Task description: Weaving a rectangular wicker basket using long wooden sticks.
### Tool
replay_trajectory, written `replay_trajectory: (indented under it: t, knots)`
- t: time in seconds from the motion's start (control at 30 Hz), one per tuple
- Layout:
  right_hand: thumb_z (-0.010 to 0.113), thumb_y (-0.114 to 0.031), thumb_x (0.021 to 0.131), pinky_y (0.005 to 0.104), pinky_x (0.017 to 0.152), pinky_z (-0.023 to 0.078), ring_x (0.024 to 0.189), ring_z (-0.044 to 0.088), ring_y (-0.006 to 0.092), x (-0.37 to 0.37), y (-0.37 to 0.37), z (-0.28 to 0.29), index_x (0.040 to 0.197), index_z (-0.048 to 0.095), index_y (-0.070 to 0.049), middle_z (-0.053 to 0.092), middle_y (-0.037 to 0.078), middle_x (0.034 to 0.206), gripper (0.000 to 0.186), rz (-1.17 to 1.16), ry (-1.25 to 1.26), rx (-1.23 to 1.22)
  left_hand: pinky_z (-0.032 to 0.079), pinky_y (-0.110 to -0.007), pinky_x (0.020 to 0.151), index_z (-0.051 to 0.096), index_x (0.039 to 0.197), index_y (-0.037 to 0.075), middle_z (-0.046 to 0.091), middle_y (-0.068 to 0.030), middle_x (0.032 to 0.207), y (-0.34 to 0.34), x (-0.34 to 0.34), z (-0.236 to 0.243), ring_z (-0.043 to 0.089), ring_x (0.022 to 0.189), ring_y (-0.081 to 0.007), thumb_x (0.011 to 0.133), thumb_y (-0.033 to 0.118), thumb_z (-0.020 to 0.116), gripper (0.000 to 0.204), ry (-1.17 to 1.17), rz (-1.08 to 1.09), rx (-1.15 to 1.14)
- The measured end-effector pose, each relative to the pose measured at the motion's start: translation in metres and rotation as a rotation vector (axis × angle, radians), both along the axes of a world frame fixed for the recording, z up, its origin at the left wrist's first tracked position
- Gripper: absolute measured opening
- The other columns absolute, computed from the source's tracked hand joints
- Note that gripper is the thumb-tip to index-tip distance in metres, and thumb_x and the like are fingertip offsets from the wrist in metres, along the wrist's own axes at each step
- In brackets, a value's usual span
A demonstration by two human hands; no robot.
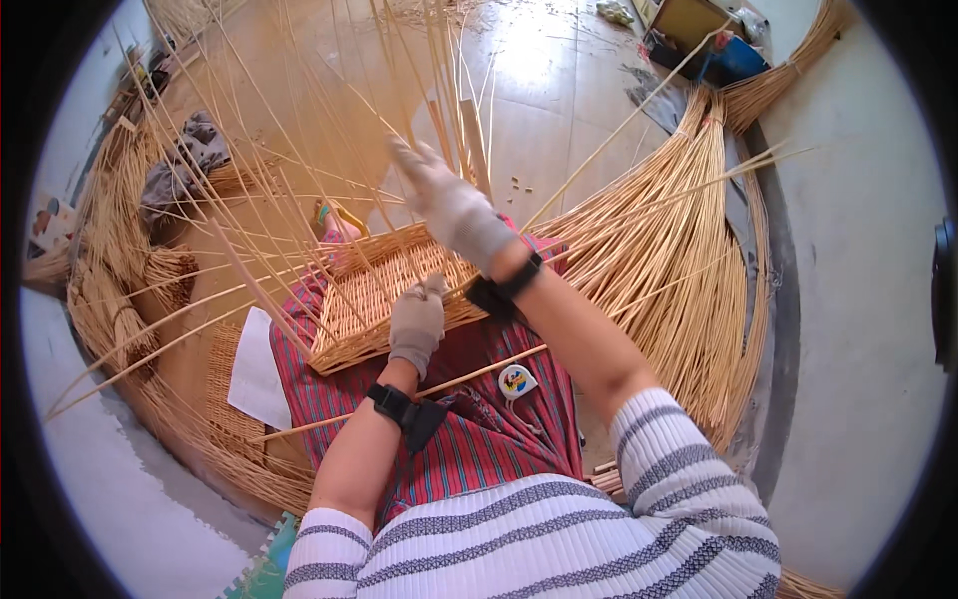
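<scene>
A rectangular half-woven wicker basket (374,299) lies tilted across my lap, with long willow rods standing up from its walls. My left hand (417,317), in a pale work glove, is closed at the basket's near wall, fingers curled over the rim. Above the far right corner, my gloved right hand (454,205) has its fingers stretched out among the upright rods. Flat wooden slats (474,145) rise just beyond it. The underside of the right hand's fingers is partly hidden. A round white tape measure (517,381) rests on the striped red cloth (479,439) over my lap.
A large fan of loose willow rods (659,270) spreads on the right. More bundles (125,240) lie along the left wall, beside a grey cloth (185,165). A white sheet (259,369) is left of my lap. Boxes (699,40) stand far right. Long rods stick out leftward.
</scene>
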State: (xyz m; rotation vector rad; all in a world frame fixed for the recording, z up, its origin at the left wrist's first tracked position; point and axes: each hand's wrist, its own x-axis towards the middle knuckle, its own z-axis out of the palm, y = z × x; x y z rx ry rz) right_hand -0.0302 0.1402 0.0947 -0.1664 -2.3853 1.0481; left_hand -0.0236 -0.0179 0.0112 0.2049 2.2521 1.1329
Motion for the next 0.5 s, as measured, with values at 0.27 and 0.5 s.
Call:
replay_trajectory:
  t: [0.27, 0.5]
  knots:
    - [0.047, -0.014, 0.107, 0.0328, 0.068, 0.056, 0.073, 0.068, 0.0195, 0.116, 0.015, -0.082, 0.125, 0.047, -0.006, 0.062, 0.011, 0.083, 0.02, -0.201, 0.327, -0.673, 0.053, -0.04, 0.068, 0.067, 0.104, 0.003, 0.069, -0.014, 0.082, -0.012, -0.018, -0.065, 0.063, 0.066, -0.0207, 0.095, 0.039, 0.07, 0.037, 0.105, -0.069, 0.139]
    - [0.044, -0.015, 0.109, 0.0317, 0.066, 0.056, 0.071, 0.068, 0.0159, 0.128, 0.004, -0.055, 0.115, 0.048, -0.008, 0.065, 0.007, 0.077, 0.01, -0.186, 0.17, -0.573, 0.055, -0.043, 0.078, 0.044, 0.14, 0.003, 0.074, -0.0176, 0.094, 0.017, -0.037, 0.015, 0.072, 0.086, -0.0329, 0.085, 0.045, 0.077, 0.076, 0.41, 0.012, -0.13]
